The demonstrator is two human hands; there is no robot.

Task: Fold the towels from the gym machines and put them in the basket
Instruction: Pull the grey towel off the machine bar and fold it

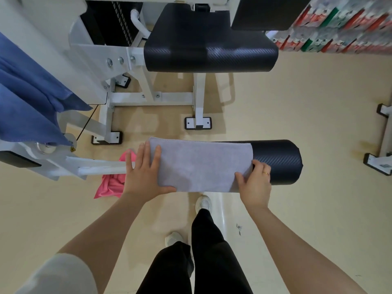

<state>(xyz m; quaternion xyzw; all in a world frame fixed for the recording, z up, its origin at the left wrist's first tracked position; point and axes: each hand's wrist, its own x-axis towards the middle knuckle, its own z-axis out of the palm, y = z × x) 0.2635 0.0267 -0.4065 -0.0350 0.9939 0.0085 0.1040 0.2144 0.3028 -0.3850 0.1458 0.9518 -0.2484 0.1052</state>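
Nearby, pink cloth (112, 181) behind left hand (144, 172), blue towel (27, 98) beyond.

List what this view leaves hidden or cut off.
- Head view: no basket in frame.
- Pink cloth: partly behind the left hand and white bar.
- Blue towel: cut by the left edge.
- Grey towel: underside hidden by the black roller pad; right hand covers its corner.
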